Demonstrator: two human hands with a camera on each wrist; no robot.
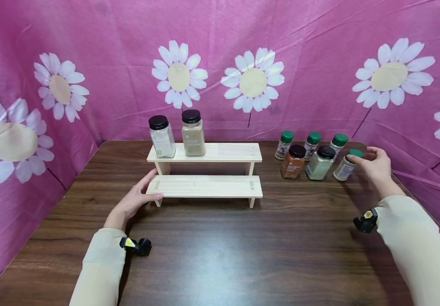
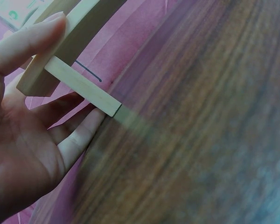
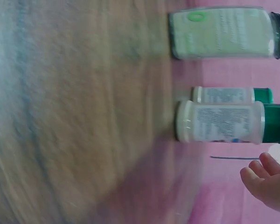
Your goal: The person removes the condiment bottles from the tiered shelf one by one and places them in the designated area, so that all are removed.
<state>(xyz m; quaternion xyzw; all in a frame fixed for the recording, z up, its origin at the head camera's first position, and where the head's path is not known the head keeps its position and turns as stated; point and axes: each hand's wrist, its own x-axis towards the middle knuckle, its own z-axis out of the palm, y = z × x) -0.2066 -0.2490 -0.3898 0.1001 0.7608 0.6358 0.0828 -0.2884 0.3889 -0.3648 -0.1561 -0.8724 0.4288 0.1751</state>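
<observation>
At its left end, a two-tier wooden rack (image 1: pixel 204 187) is gripped by my left hand (image 1: pixel 137 197). The thumb lies on the lower board's front edge, and the other fingers go behind the side leg (image 2: pixel 84 86). Two black-capped jars, one white (image 1: pixel 163 142) and one beige (image 1: pixel 193 138), stand on the upper tier. My right hand (image 1: pixel 376 168) is at a green-capped spice bottle (image 1: pixel 344 170), the thumb overlapping its cap in the head view. In the right wrist view, the visible fingers (image 3: pixel 266 175) sit beside the cap with a small gap. That bottle (image 3: pixel 228 122) stands on the table.
Left of that bottle stand a black-capped jar of green powder (image 1: pixel 320 165) and one of reddish powder (image 1: pixel 293 163). Behind them are three green-capped bottles, the leftmost (image 1: pixel 283 148) nearest the rack. A pink flowered cloth (image 1: pixel 220 25) hangs behind the brown table (image 1: pixel 220 255).
</observation>
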